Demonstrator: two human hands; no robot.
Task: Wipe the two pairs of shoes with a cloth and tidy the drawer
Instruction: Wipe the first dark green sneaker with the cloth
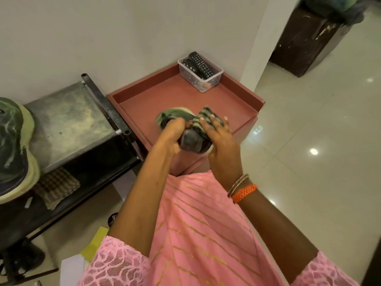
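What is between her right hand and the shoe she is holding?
In the head view a striped cloth lies under the right hand, pressed against the shoe, which the left hand grips.

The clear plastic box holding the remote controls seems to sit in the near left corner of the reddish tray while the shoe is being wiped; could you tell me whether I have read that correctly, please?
Not quite: the head view shows the clear plastic box with the remote controls in the far right corner of the reddish tray, by the wall. The shoe is indeed being wiped.
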